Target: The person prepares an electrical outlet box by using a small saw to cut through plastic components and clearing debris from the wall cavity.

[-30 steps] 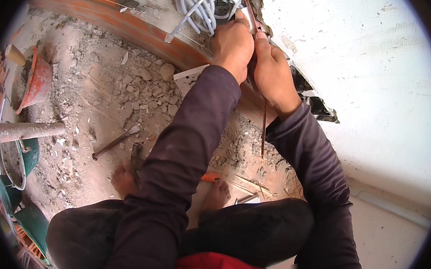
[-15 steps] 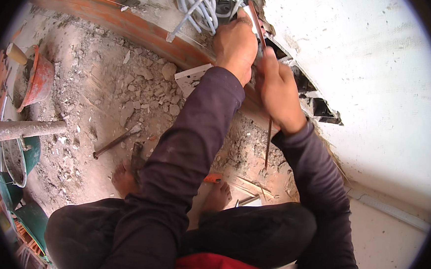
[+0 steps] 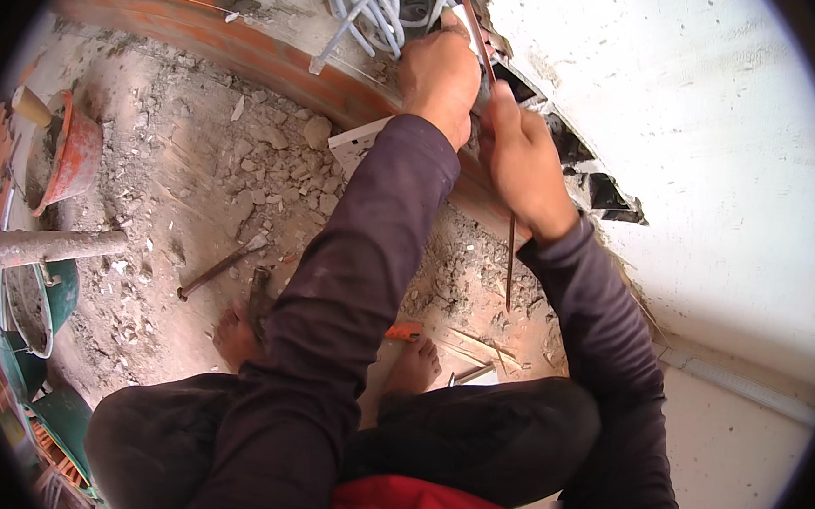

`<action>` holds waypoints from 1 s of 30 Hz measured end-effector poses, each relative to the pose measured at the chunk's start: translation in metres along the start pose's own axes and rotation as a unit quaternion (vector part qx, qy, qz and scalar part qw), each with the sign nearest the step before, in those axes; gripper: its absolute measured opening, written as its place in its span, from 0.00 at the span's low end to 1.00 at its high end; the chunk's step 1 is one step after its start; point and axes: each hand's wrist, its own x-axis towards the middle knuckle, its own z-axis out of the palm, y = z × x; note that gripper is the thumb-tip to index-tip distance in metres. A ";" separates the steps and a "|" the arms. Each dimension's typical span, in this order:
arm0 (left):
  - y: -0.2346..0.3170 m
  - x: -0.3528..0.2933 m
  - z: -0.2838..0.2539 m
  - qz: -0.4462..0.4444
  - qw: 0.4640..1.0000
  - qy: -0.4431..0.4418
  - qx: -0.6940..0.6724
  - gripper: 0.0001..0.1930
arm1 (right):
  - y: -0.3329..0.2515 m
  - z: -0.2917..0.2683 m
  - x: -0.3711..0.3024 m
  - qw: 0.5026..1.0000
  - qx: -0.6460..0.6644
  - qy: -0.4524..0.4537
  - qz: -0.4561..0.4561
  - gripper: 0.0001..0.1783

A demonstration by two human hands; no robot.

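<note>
My right hand [image 3: 529, 173] is closed around a long, thin reddish-brown rod [image 3: 510, 270]. Its upper end lies beside a white strip [image 3: 464, 17] at the broken edge of the wall, and its lower end sticks out below my fist. Just left of it, my left hand [image 3: 437, 79] is closed by that strip, its fingertips mostly hidden, so what it grips cannot be made out. Looped grey cable [image 3: 371, 14] hangs next to my left hand. Along the wall beside my right hand runs a row of broken, hollow openings [image 3: 573, 145].
An orange brick course [image 3: 206, 37] crosses behind a rubble-strewn floor [image 3: 198, 167]. A white perforated piece [image 3: 354, 144] lies below my left wrist. At left are a red bucket [image 3: 75, 160], a pole [image 3: 48, 249] and green containers [image 3: 62, 294]. A rusty bar [image 3: 215, 273] lies near my feet.
Both hands have shifted slightly up and left in the picture, along with the rod. My grip on the rod looks the same.
</note>
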 end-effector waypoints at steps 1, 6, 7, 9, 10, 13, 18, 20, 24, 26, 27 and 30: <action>-0.001 -0.001 0.000 0.032 0.999 -0.008 0.043 0.21 | 0.003 -0.002 -0.005 1.000 0.006 0.005 0.012 0.31; 0.008 -0.004 0.001 -0.009 0.998 -0.041 -0.047 0.15 | -0.004 0.005 0.017 0.999 0.025 0.021 -0.044 0.31; 0.008 -0.007 0.001 -0.015 0.998 -0.040 -0.048 0.15 | -0.002 0.006 0.017 0.998 0.016 0.026 -0.047 0.31; 0.010 -0.007 -0.001 -0.010 0.999 -0.030 -0.018 0.14 | 0.001 0.006 0.006 1.000 0.010 0.008 -0.022 0.31; 0.005 -0.004 0.000 -0.005 1.000 -0.023 0.011 0.14 | 0.004 0.003 -0.002 1.000 0.024 0.003 -0.009 0.31; 0.002 0.000 0.002 0.001 1.000 -0.016 -0.005 0.14 | -0.008 -0.001 0.007 0.999 0.038 0.001 0.026 0.31; 0.003 -0.002 0.001 -0.017 0.999 -0.030 -0.018 0.14 | 0.000 0.001 0.009 1.000 0.013 -0.007 -0.013 0.32; 0.006 -0.001 0.003 -0.007 1.000 -0.020 -0.019 0.15 | 0.003 -0.001 0.006 1.000 0.003 0.003 -0.002 0.32; 0.007 -0.008 0.002 -0.004 0.999 -0.011 -0.035 0.21 | -0.013 0.002 0.015 1.000 0.023 -0.001 0.007 0.31; 0.004 -0.009 0.002 -0.019 1.000 0.000 -0.024 0.21 | -0.004 0.001 0.013 0.999 0.031 -0.004 0.014 0.31; -0.002 0.004 -0.004 0.008 1.000 -0.019 -0.001 0.21 | 0.002 0.003 0.006 1.000 0.029 -0.010 0.000 0.31; 0.000 0.002 0.002 0.037 0.997 0.012 0.071 0.21 | -0.002 -0.007 0.000 0.998 0.039 -0.028 0.046 0.31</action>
